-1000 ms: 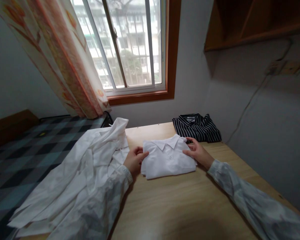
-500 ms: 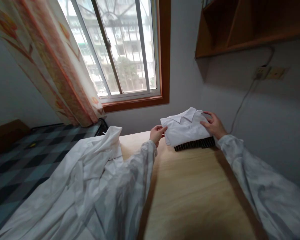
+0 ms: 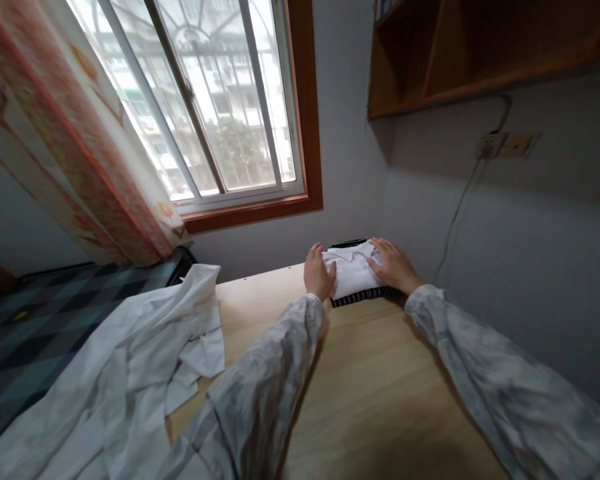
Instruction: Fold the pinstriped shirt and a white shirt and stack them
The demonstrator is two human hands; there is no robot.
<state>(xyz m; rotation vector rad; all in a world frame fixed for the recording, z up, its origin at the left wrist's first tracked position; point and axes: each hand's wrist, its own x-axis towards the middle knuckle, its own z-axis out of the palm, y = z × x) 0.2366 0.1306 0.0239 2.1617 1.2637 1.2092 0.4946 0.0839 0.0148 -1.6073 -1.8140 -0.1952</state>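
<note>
A folded white shirt [image 3: 353, 272] with its collar showing lies on a dark striped item [image 3: 363, 296], perhaps folded cloth, at the far end of the table. My left hand [image 3: 320, 272] rests at the shirt's left side, thumb apart from the fingers. On the opposite side, my right hand [image 3: 394, 265] touches the shirt's right edge with fingers stretched out. To the left, a loose, crumpled white garment [image 3: 140, 353] drapes over the table's left edge.
The wooden table [image 3: 385, 380] meets the wall beneath a window [image 3: 220, 100]. A bed with a checked cover [image 3: 10, 347] stands at left beside a flowered curtain [image 3: 95, 167]. A wall shelf [image 3: 430, 73] and a cord [image 3: 455, 220] are at right.
Both hands have lowered the folded white shirt onto the dark striped item, and their hold has loosened. The camera view has turned slightly right.
</note>
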